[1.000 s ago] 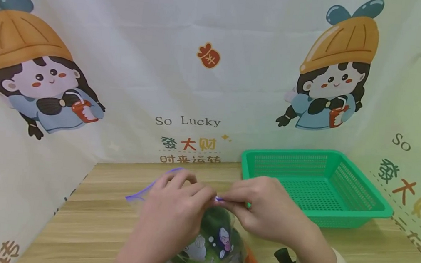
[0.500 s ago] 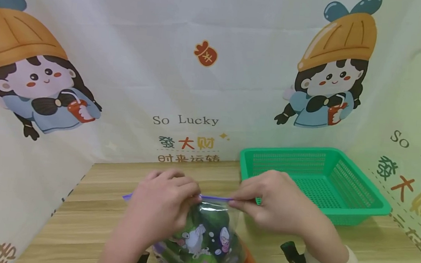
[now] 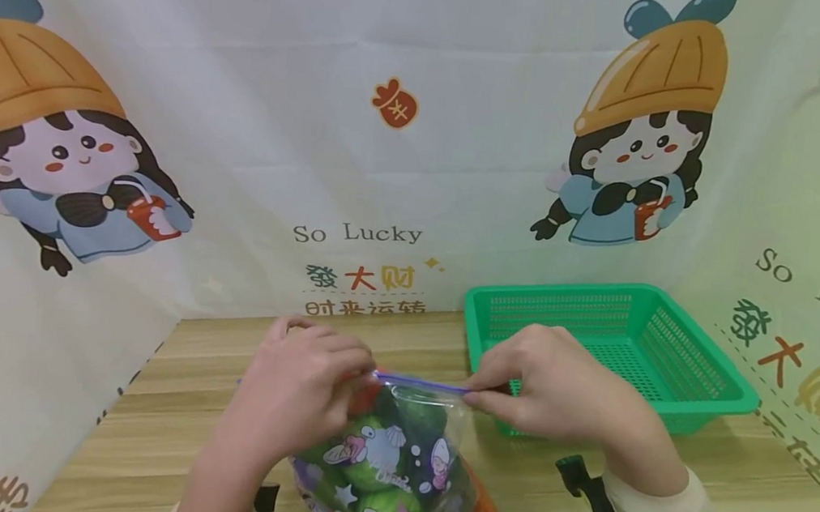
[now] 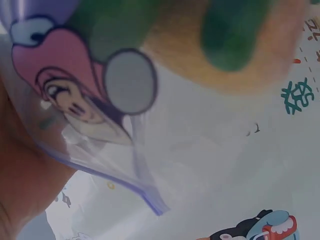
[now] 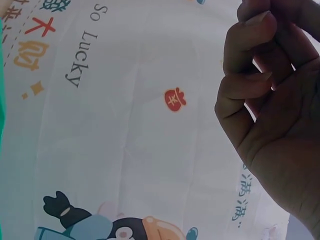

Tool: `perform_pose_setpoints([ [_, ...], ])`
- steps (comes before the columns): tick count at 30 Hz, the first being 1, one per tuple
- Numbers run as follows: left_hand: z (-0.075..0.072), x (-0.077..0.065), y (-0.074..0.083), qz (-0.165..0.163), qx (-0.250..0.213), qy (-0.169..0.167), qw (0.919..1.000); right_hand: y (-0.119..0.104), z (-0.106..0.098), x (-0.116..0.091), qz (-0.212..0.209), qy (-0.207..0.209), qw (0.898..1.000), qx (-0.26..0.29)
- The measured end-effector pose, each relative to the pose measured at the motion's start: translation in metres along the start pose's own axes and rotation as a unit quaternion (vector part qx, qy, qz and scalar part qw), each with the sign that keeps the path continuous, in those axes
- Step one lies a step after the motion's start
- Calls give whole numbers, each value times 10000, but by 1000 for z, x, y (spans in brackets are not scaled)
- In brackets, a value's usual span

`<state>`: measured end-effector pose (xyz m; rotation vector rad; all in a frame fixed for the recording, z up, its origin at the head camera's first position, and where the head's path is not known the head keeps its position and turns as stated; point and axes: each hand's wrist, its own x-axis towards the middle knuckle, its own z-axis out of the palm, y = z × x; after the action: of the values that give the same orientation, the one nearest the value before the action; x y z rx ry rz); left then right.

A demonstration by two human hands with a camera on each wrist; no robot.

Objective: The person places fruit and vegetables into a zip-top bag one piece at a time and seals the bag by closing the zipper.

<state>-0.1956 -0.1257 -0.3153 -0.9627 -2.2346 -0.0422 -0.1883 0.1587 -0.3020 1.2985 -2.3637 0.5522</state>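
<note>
A clear zip bag (image 3: pixel 391 470) with cartoon sea prints stands at the front of the table, filled with green and reddish things. A pointed orange thing (image 3: pixel 485 506) shows at its right side. My left hand (image 3: pixel 304 381) holds the bag's top edge on the left, thumb hidden behind the fingers. At the right end of the purple zip strip (image 3: pixel 421 384), my right hand (image 3: pixel 552 390) pinches with thumb and index finger. In the left wrist view the strip's loose end (image 4: pixel 155 202) sticks out past my palm. The right wrist view shows curled fingers (image 5: pixel 245 90), the bag out of sight.
A green plastic basket (image 3: pixel 688 419) with a perforated floor stands at the back right, just behind my right hand. The wood-grain table (image 3: pixel 170 406) meets a printed cloth (image 3: pixel 303 141) at the back and sides.
My hands have spread apart along the bag's top, left hand leftward and right hand rightward. A longer straight stretch of zip strip shows between them, and more of the bag's front is visible.
</note>
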Motion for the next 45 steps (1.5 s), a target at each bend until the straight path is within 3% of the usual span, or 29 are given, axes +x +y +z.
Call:
perform_pose_setpoints([
  [9, 6, -4, -21, 92, -295, 172, 9994, 8, -7, -2, 118, -244, 9995, 139],
  [18, 7, -15, -40, 253, -382, 56, 9989, 11, -10, -6, -38, -229, 9984, 514],
  [22, 5, -19, -47, 318, -664, 46, 9973, 12, -10, -5, -105, -249, 9981, 550],
  [24, 5, -21, -50, 346, -1014, 2, 9942, 12, -11, -5, -93, -271, 9982, 519],
  [27, 6, -24, -55, 199, -1887, -352, 9812, 10, -12, -6, 111, -397, 9983, 413],
  [31, 5, -29, -59, -502, -3287, -1121, 9364, 0, -11, -7, 778, -760, 9940, 85],
  [33, 4, -31, -61, -778, -3684, -1359, 9164, -6, -6, -6, 1084, -830, 9904, -203],
  [34, 3, -31, -61, -851, -3792, -1424, 9103, -9, -3, -4, 1129, -807, 9897, -345],
  [37, 0, -31, -61, -712, -3707, -1420, 9150, -18, 9, 3, 772, -405, 9932, -778],
  [41, -2, -30, -58, -319, -3366, -1102, 9346, -22, 21, 10, -101, 380, 9908, -1292],
  [45, -1, -29, -53, 27, -3028, -729, 9502, -19, 23, 11, -361, 769, 9860, -1434],
])
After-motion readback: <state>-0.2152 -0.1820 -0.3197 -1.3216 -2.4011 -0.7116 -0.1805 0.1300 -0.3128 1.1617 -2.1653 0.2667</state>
